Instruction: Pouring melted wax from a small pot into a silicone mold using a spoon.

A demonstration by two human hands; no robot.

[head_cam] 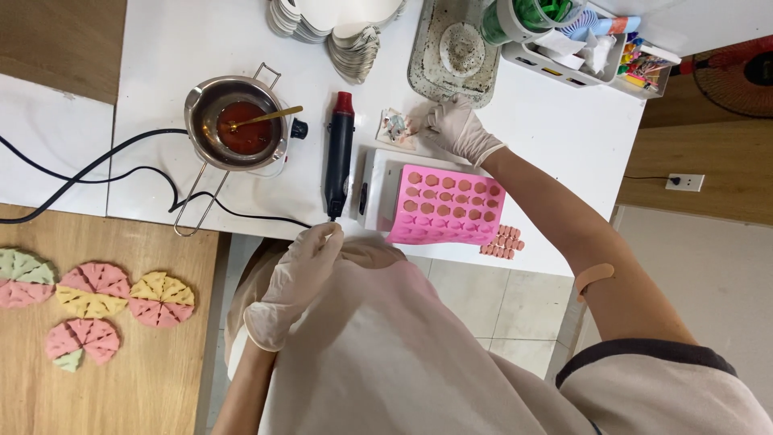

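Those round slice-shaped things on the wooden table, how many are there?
4, all on the wooden table at the left: one cut off by the left edge, a pink-and-yellow one, a yellow-and-pink one, and a pink one below. More may lie out of view.

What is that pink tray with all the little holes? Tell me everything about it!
The pink mould tray is a flat rectangle that looks like soft silicone. It has rows of small cavities, mostly round or hexagon-like, with a row of different shapes along the near edge; most look filled with darker pinkish-brown material. It lies flat, slightly tilted, on a white block at the white table's near edge. Small pink pieces sit beside its right corner. Neither gloved hand touches it.
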